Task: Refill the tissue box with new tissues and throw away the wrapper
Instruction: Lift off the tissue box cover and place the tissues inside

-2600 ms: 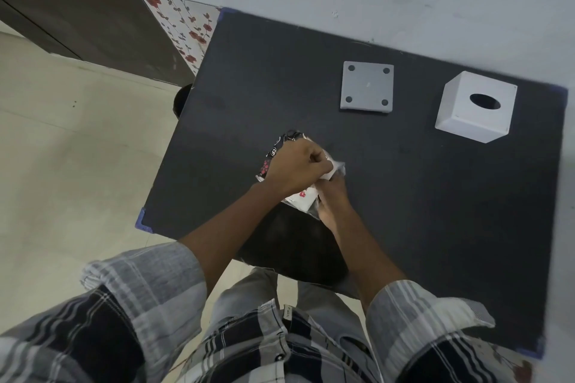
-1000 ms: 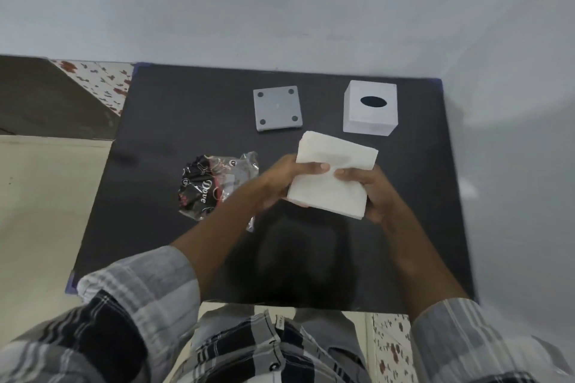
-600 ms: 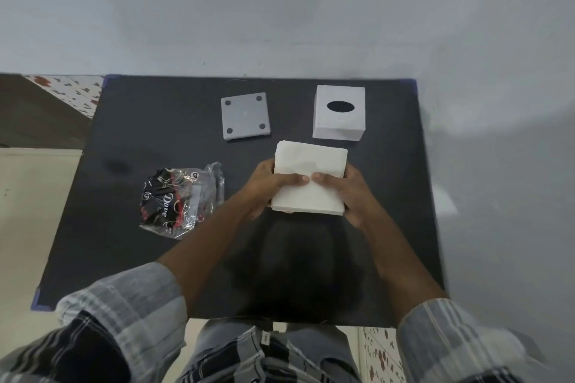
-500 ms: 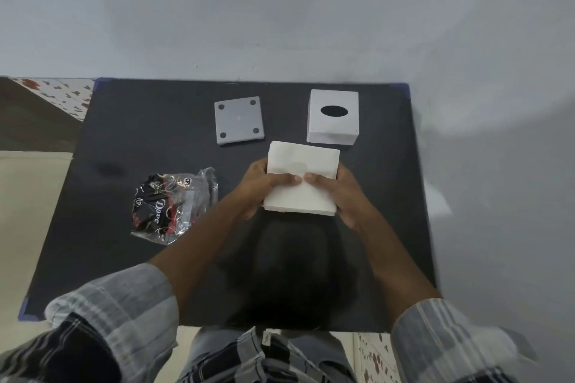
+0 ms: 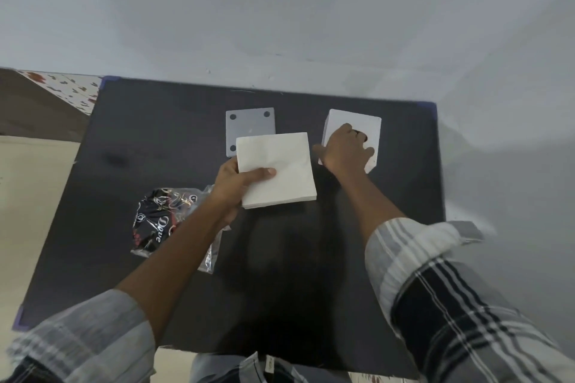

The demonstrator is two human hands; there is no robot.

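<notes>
Above the middle of the black table [image 5: 130,140], my left hand [image 5: 235,183] pinches the white stack of tissues [image 5: 276,168], thumb on top, fingers beneath. At two o'clock from it, my right hand [image 5: 345,151] lies spread over the white tissue box [image 5: 371,126], covering its top. A grey plate [image 5: 249,121] peeks out at eleven o'clock; the empty wrapper [image 5: 158,221] lies at eight o'clock.

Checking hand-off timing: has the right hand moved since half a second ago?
Yes. The right hand has left the tissue stack and reached away from the person onto the white tissue box.
</notes>
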